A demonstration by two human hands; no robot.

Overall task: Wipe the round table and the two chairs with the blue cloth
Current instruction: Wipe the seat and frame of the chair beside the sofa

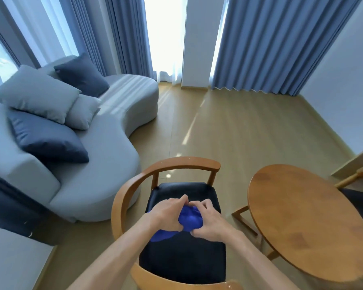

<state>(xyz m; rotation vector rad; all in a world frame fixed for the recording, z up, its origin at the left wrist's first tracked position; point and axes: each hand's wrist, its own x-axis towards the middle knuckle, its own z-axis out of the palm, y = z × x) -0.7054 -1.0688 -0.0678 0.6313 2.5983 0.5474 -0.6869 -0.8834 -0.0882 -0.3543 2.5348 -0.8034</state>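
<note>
The blue cloth [190, 219] is bunched between both hands above the black seat of the near wooden chair [122, 197]. My left hand [168, 214] grips its left side and my right hand [210, 221] grips its right side. A fold of cloth hangs down under my left wrist. The round wooden table [302, 225] stands to the right of the chair. Only an armrest and a strip of dark seat of the second chair [356, 177] show behind the table at the right edge.
A curved grey sofa [105, 143] with several cushions fills the left side. Blue curtains [270, 45] hang at the back. Bare wooden floor [239, 130] lies between sofa, chair and curtains. A white wall runs along the right.
</note>
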